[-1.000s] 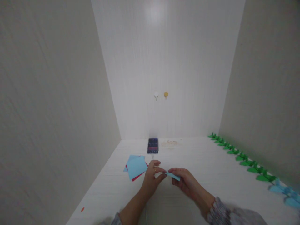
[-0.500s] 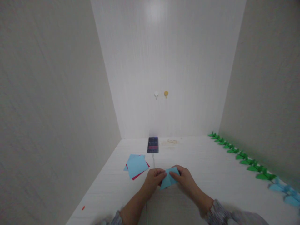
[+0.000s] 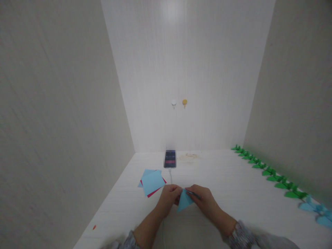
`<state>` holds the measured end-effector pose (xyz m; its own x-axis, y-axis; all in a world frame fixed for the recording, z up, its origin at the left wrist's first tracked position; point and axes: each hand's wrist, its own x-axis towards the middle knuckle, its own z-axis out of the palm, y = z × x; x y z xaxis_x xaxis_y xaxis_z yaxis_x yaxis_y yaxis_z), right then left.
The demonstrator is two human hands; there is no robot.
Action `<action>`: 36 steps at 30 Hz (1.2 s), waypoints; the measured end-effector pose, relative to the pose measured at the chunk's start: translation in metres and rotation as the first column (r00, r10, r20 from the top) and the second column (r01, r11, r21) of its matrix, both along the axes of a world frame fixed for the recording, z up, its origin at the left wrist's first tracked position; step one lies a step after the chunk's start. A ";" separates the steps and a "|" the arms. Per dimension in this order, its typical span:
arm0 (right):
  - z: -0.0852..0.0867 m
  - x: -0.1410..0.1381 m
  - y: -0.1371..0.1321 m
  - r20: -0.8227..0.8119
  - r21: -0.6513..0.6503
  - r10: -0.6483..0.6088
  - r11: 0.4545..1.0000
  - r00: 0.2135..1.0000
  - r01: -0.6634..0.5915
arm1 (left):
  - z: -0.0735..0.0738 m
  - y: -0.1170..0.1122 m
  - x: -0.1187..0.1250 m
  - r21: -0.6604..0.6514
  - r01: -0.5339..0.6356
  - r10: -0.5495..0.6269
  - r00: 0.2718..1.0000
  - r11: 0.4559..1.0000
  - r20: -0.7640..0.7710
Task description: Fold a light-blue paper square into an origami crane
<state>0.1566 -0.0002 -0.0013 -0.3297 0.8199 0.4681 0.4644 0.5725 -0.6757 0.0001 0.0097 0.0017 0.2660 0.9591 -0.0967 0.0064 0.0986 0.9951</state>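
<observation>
A small folded sheet of light blue paper is held between my two hands, low in the middle of the view. My left hand pinches its left edge near the top. With thumb and fingers, my right hand grips the upper right side, where a flap looks bent over. The lower part of the paper comes to a point between the hands. To the left lies a loose stack of light blue and red paper sheets, apart from my left hand.
A phone, blurred out, stands at the back with a white cable running from it. Folded green paper pieces and blue ones line the right wall. A red scrap lies front left. Two hooks are on the back wall.
The right part of the held blue paper has been folded over, so it now looks narrower and more triangular. My right fingers have shifted along it. The camera view has moved slightly.
</observation>
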 end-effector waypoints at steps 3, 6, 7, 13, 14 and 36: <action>0.001 0.002 -0.001 0.019 0.053 0.073 0.996 0.997 -0.074 | 0.004 -0.002 0.000 -0.011 -0.018 0.018 1.000 1.000 0.013; 0.002 0.003 -0.002 0.017 0.091 0.138 0.986 0.990 -0.139 | 0.006 -0.002 0.001 -0.022 -0.030 0.031 0.999 0.999 0.037; 0.002 0.004 -0.002 0.014 0.100 0.149 0.984 0.989 -0.150 | 0.007 -0.002 0.001 -0.024 -0.031 0.032 0.999 0.999 0.044; 0.005 0.004 -0.002 -0.036 0.099 0.168 0.982 0.985 -0.164 | 0.005 0.001 0.000 -0.041 -0.027 0.029 0.998 0.999 0.055; 0.006 0.004 -0.002 -0.052 0.094 0.167 0.982 0.985 -0.161 | 0.004 0.001 0.000 -0.047 -0.026 0.028 0.998 0.999 0.053; 0.000 0.005 0.001 0.042 0.185 0.220 0.957 0.975 -0.224 | 0.000 0.003 -0.004 -0.021 -0.015 0.017 0.998 1.000 0.068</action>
